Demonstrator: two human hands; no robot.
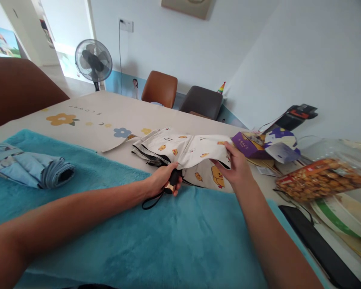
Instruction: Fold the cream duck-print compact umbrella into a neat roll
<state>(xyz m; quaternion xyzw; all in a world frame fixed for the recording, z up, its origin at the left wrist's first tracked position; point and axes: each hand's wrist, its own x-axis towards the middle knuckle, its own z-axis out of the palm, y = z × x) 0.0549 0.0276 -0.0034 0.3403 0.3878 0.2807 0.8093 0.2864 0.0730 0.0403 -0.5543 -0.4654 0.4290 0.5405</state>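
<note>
A white folding umbrella (189, 146) with yellow duck prints lies loosely collapsed at the middle of the table, its fabric spread out. My left hand (165, 180) is wrapped round its black handle, from which a wrist strap (152, 204) hangs. At the right, my right hand (234, 162) pinches the edge of a fabric panel between thumb and fingers, lifting it a little. A light-blue umbrella (30, 164), rolled up, rests on the turquoise towel (198, 237) at the far left.
On the right stand a purple box (249, 145), a clear bag of brown snacks (321, 178), a white-and-green bowl (343, 216) and a long black object (319, 245). Beyond the table (87, 108) are a brown chair (160, 88), a dark chair (202, 101) and a fan (94, 61).
</note>
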